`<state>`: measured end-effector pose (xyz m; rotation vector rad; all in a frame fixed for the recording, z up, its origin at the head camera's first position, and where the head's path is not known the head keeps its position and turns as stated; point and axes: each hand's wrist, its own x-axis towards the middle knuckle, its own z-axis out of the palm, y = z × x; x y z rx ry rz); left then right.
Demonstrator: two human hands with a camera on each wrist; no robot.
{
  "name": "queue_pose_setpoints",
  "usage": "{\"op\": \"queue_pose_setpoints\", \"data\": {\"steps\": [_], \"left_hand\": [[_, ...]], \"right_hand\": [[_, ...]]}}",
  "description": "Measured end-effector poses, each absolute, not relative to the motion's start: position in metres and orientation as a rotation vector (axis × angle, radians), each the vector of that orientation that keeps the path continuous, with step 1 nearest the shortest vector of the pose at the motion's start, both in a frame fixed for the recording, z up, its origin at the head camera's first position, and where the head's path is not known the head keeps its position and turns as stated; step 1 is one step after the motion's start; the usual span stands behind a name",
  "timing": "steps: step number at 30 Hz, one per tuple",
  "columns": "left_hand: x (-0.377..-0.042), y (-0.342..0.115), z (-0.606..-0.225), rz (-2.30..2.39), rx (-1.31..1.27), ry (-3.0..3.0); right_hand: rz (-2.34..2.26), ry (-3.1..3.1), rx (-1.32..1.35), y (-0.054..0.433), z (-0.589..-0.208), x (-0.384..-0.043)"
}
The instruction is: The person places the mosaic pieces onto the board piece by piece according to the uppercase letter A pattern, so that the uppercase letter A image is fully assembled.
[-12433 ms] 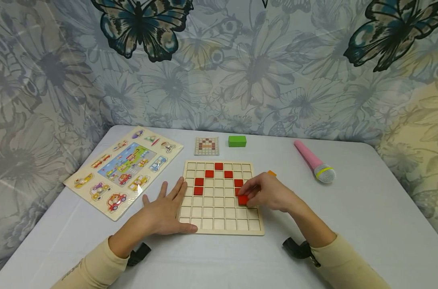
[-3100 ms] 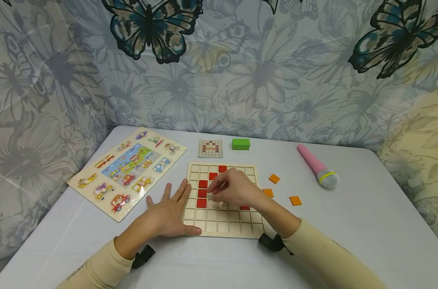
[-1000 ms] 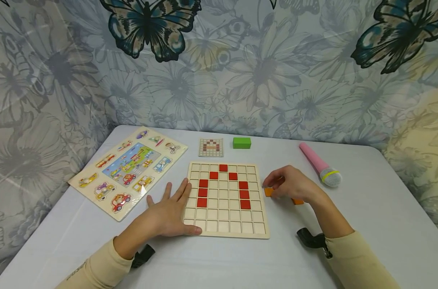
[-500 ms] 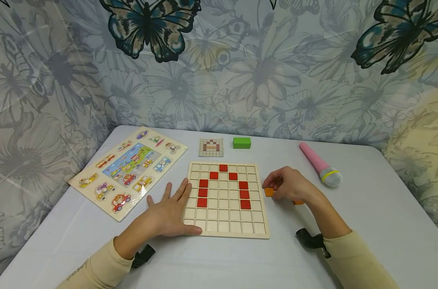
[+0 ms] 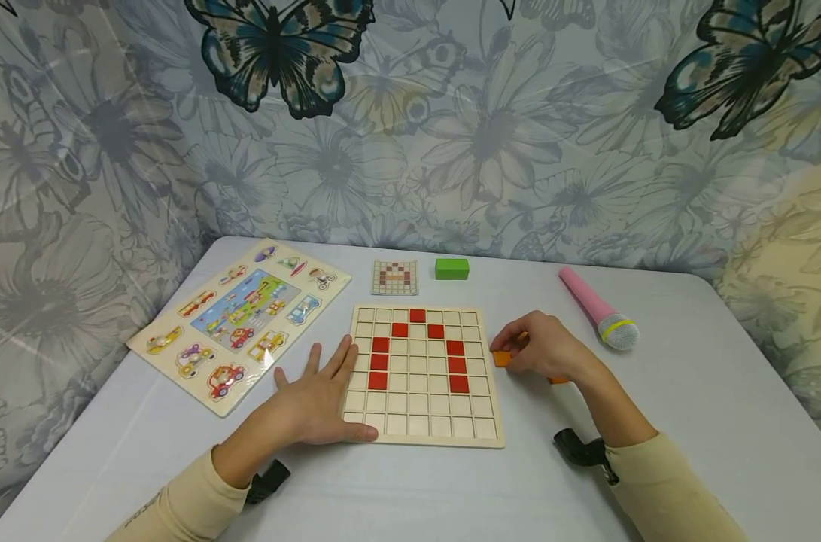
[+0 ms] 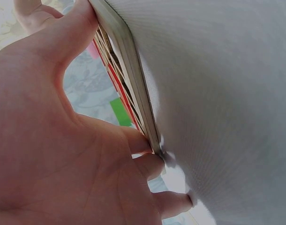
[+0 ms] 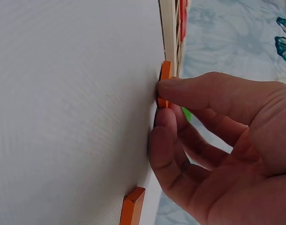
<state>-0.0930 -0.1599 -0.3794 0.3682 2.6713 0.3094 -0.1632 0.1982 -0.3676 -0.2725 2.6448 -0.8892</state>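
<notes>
In the head view, a square wooden grid board [image 5: 429, 404] lies flat on the table. Several red tiles [image 5: 459, 384] sit in its cells as an arch shape. My left hand [image 5: 311, 399], fingers spread, rests along the board's left edge, the thumb at its near-left corner. Just right of the board, my right hand [image 5: 545, 348] pinches an orange tile [image 5: 501, 360] between thumb and fingers. In the right wrist view that tile [image 7: 166, 70] is at the table surface. Another orange tile [image 5: 557, 381] lies partly hidden under the hand.
Behind the board lie a small patterned grid card [image 5: 394, 278] and a green block [image 5: 452, 269]. A pink toy microphone [image 5: 596, 305] lies at the back right. On the left is a vehicle picture puzzle [image 5: 237, 324]. A black wrist camera [image 5: 576, 447] hangs beneath the right forearm.
Since the oldest frame, a third red tile has appeared in the left column. My right hand has gone from the board to the orange tile and barely moved this last second.
</notes>
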Motion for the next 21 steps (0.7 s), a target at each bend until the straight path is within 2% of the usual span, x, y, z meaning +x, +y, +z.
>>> {"op": "queue_pose_setpoints", "data": {"steps": [21], "left_hand": [[-0.0922, -0.1611, -0.3804, 0.313, 0.376, 2.682]], "right_hand": [[-0.940, 2.646, -0.226, 0.1970, -0.3618, -0.1612]]}}
